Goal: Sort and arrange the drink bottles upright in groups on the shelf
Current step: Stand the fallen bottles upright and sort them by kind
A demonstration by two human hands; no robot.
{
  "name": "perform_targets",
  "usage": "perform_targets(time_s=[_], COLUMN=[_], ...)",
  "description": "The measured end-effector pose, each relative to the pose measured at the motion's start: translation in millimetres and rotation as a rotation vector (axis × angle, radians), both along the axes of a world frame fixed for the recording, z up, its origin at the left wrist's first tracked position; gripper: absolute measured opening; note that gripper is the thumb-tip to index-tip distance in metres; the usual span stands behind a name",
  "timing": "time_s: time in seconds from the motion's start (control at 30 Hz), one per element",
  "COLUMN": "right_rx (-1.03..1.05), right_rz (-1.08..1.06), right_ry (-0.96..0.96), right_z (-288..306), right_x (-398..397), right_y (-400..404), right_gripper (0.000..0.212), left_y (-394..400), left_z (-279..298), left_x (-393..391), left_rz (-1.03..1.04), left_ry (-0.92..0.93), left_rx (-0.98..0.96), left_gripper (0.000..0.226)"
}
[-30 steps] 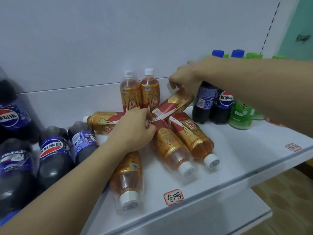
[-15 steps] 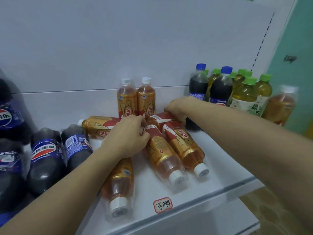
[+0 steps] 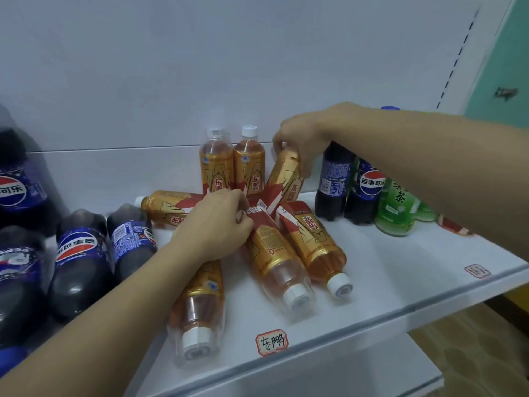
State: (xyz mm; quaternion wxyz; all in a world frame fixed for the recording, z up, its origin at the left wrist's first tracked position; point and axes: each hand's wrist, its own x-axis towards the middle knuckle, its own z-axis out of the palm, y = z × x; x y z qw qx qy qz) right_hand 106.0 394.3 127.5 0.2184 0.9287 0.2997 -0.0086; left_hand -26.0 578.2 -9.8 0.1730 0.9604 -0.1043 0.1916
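Several gold-and-red labelled drink bottles lie in a fan on the white shelf point(image 3: 372, 270). Two more stand upright at the back point(image 3: 220, 164) point(image 3: 249, 164). My right hand point(image 3: 297, 141) grips the top of a gold bottle point(image 3: 283, 184), which leans tilted, its base among the lying ones. My left hand point(image 3: 217, 224) curls round the base end of a lying gold bottle point(image 3: 274, 259) with its white cap toward me. Another point(image 3: 312, 242) lies beside it, one point(image 3: 197, 308) lies under my left wrist, and one point(image 3: 169, 206) points left.
Cola bottles point(image 3: 80, 259) point(image 3: 131, 239) lie at the left by larger ones point(image 3: 17, 184). Two cola bottles point(image 3: 335, 179) point(image 3: 366, 193) and green tea bottles point(image 3: 398, 210) stand at right under my arm. Red-edged tags point(image 3: 271, 341) point(image 3: 477, 271) mark the shelf front.
My right hand has lifted one gold bottle's top end up off the pile, so it now leans steeply. My left hand stays on the lying bottle. The camera view has shifted.
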Motion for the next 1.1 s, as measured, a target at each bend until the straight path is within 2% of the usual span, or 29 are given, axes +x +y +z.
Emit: perform_targets(time_s=[0.17,0.37,0.47,0.63,0.83,0.93,1.0,1.1], right_rx=[0.216,0.291,0.432,0.581,0.645,0.616,0.619,0.618], right_rz=[0.075,0.122,0.127,0.227,0.181,0.215,0.236,0.202], right_ry=[0.009,0.020,0.037,-0.078,-0.016,0.051,0.108,0.184], right_z=[6,19,10,-19,-52,-73,-89,-115], right_x=[-8,-18,-28,-68,-126,-158,-175,-186], right_y=[6,8,-6,-40,-79,-102,-114,-121], right_gripper=[0.077,0.066,0.067,0.053,0.049,0.046,0.054,0.071], left_y=[0,0,0,-1,-8,-17,-25,-36], left_z=[3,7,9,8,15,20,24,30], left_x=[-4,-10,-9,-9,-18,-20,-24,-31], left_rz=[0.003,0.018,0.027,0.036,0.065,0.123,0.130,0.182], left_ry=[0.017,0.040,0.061,0.060,0.042,-0.051,-0.056,0.012], left_rx=[-0.012,-0.072,-0.076,-0.044,0.088,0.303,0.391,0.368], left_gripper=[0.028,0.029,0.028,0.022,0.022,0.022,0.021,0.024])
